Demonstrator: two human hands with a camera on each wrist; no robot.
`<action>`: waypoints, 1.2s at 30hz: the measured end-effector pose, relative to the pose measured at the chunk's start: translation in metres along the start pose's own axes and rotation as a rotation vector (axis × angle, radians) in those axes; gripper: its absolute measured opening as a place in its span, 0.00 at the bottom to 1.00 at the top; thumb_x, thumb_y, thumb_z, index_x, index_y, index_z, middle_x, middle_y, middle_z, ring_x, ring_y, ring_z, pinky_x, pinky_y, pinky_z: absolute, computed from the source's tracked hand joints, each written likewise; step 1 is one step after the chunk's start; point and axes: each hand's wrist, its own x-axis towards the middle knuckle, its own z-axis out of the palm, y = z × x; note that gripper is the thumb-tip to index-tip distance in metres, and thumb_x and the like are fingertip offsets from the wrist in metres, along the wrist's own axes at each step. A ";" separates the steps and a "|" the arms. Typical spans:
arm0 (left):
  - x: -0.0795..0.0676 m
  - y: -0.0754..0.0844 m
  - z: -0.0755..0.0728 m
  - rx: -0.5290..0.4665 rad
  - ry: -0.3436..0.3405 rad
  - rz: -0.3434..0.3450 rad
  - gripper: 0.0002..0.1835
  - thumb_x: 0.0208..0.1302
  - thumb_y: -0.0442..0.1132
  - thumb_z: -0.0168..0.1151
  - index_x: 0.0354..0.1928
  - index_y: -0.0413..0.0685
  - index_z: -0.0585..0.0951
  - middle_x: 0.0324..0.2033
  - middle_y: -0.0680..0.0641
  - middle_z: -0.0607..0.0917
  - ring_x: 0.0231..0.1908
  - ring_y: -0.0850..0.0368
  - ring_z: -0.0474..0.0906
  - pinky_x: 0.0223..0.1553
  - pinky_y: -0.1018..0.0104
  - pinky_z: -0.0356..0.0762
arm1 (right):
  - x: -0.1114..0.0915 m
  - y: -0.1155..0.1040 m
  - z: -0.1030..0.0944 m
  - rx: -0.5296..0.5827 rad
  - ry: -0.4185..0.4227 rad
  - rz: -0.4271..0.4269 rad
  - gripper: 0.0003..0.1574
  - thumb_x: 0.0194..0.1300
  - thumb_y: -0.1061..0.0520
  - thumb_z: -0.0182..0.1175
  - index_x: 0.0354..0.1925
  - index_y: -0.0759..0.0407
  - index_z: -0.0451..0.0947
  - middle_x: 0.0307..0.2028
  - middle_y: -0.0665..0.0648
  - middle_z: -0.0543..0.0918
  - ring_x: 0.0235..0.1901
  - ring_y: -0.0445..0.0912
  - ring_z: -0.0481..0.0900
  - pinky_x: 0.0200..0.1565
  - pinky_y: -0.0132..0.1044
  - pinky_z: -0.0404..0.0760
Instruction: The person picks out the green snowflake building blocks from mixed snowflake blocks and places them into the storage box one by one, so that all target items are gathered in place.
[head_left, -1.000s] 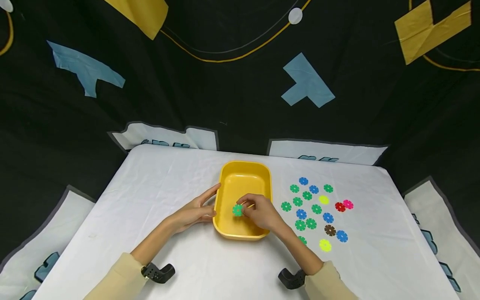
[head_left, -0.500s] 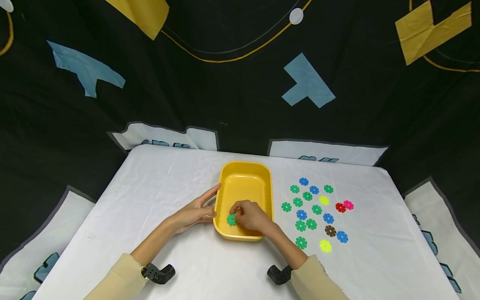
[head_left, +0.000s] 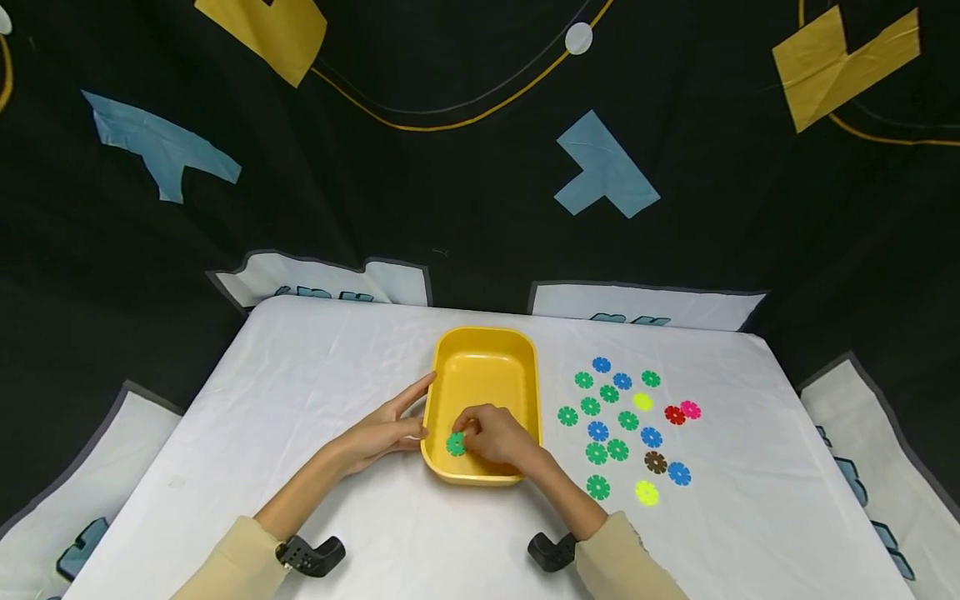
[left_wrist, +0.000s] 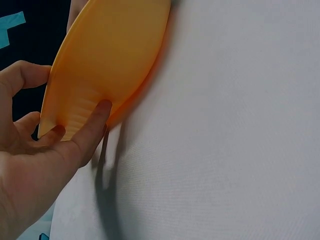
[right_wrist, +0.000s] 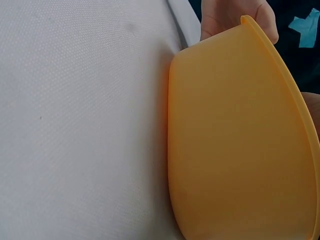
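A yellow tray [head_left: 487,342] stands on the white-covered table. My left hand [head_left: 378,433] steadies it from the left, fingers spread against the outer wall and rim. In the left wrist view, fingertips [left_wrist: 103,107] press on the tray's outside. My right hand [head_left: 491,433] is over the near part of the tray and pinches a green notched plastic disc [head_left: 455,443] by its edge. The disc overlaps the tray's near left floor. The right wrist view shows the tray's outer wall [right_wrist: 235,130], which hides the pinching fingertips and the disc.
Several notched discs lie spread right of the tray, among them a green disc [head_left: 597,487], a blue disc [head_left: 678,473], a brown disc [head_left: 656,462], a red disc [head_left: 675,415], a pink disc [head_left: 691,410] and a yellow disc [head_left: 647,492]. A dark curtain [head_left: 480,200] hangs behind the table.
My right hand has carried the green disc left and toward the near left corner of the tray. The left hand keeps its place on the tray. The head view has shifted slightly.
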 end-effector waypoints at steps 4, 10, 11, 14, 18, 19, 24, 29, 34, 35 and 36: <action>-0.001 0.000 0.001 0.004 0.004 0.005 0.48 0.63 0.30 0.56 0.80 0.66 0.48 0.78 0.51 0.39 0.61 0.44 0.73 0.56 0.54 0.78 | 0.001 -0.001 0.001 -0.010 0.009 0.011 0.11 0.60 0.68 0.60 0.37 0.56 0.84 0.23 0.48 0.75 0.23 0.41 0.69 0.27 0.30 0.66; -0.001 0.001 0.001 0.008 0.006 0.003 0.48 0.63 0.30 0.56 0.80 0.66 0.48 0.78 0.50 0.38 0.61 0.43 0.73 0.56 0.54 0.77 | -0.002 -0.002 -0.003 0.000 0.029 0.014 0.11 0.61 0.67 0.61 0.40 0.58 0.84 0.25 0.49 0.77 0.25 0.41 0.71 0.29 0.31 0.69; -0.001 0.001 0.001 0.009 0.007 0.002 0.48 0.63 0.30 0.56 0.80 0.66 0.48 0.79 0.50 0.38 0.62 0.43 0.73 0.56 0.54 0.77 | -0.003 -0.002 -0.004 0.005 0.032 0.008 0.11 0.61 0.67 0.61 0.41 0.58 0.84 0.25 0.49 0.77 0.24 0.42 0.71 0.28 0.31 0.69; 0.000 0.001 0.001 0.013 0.015 0.003 0.48 0.62 0.30 0.56 0.80 0.66 0.48 0.79 0.50 0.39 0.62 0.42 0.72 0.56 0.53 0.77 | -0.007 -0.004 -0.012 0.041 0.049 -0.017 0.13 0.63 0.66 0.60 0.45 0.59 0.83 0.26 0.50 0.77 0.24 0.43 0.72 0.27 0.31 0.71; 0.002 0.001 0.001 0.019 0.030 0.001 0.48 0.62 0.30 0.57 0.80 0.68 0.49 0.79 0.51 0.40 0.62 0.42 0.71 0.56 0.53 0.77 | -0.018 -0.008 -0.026 0.100 0.073 -0.051 0.12 0.66 0.64 0.61 0.48 0.60 0.83 0.28 0.50 0.78 0.25 0.44 0.74 0.28 0.32 0.76; 0.002 0.000 0.000 0.019 0.033 -0.002 0.48 0.62 0.30 0.57 0.80 0.68 0.49 0.79 0.51 0.40 0.62 0.42 0.72 0.56 0.53 0.78 | -0.022 -0.009 -0.029 0.111 0.082 -0.060 0.12 0.66 0.64 0.61 0.48 0.60 0.83 0.29 0.50 0.78 0.26 0.45 0.74 0.29 0.32 0.77; 0.001 -0.002 0.000 0.014 0.043 -0.010 0.49 0.61 0.30 0.57 0.79 0.69 0.50 0.79 0.52 0.41 0.62 0.43 0.72 0.56 0.54 0.78 | -0.045 -0.005 -0.045 0.161 0.136 -0.071 0.10 0.67 0.63 0.62 0.47 0.60 0.83 0.31 0.49 0.79 0.32 0.45 0.76 0.35 0.32 0.81; 0.000 -0.003 0.000 0.001 0.034 0.003 0.49 0.61 0.29 0.56 0.80 0.67 0.49 0.79 0.51 0.41 0.61 0.43 0.73 0.56 0.54 0.78 | -0.074 0.011 -0.062 0.183 0.205 -0.087 0.09 0.67 0.64 0.63 0.45 0.60 0.83 0.33 0.49 0.81 0.35 0.45 0.79 0.38 0.33 0.82; 0.001 -0.004 0.000 0.009 0.032 0.002 0.49 0.61 0.29 0.56 0.80 0.68 0.49 0.79 0.50 0.41 0.61 0.43 0.73 0.56 0.54 0.78 | -0.103 0.036 -0.078 0.154 0.266 -0.026 0.10 0.66 0.63 0.64 0.46 0.57 0.83 0.36 0.49 0.82 0.37 0.44 0.80 0.41 0.33 0.83; 0.002 -0.003 0.000 0.011 0.034 0.001 0.49 0.61 0.29 0.56 0.80 0.68 0.49 0.79 0.50 0.41 0.61 0.43 0.73 0.56 0.54 0.78 | -0.108 0.042 -0.080 0.149 0.278 -0.006 0.10 0.66 0.63 0.64 0.46 0.57 0.83 0.36 0.49 0.82 0.37 0.44 0.80 0.41 0.33 0.83; 0.002 -0.003 0.000 0.014 0.036 0.000 0.49 0.61 0.29 0.56 0.80 0.68 0.49 0.79 0.50 0.41 0.61 0.43 0.73 0.56 0.54 0.78 | -0.113 0.048 -0.083 0.146 0.291 0.020 0.10 0.66 0.63 0.65 0.46 0.57 0.83 0.36 0.49 0.82 0.37 0.44 0.80 0.41 0.33 0.83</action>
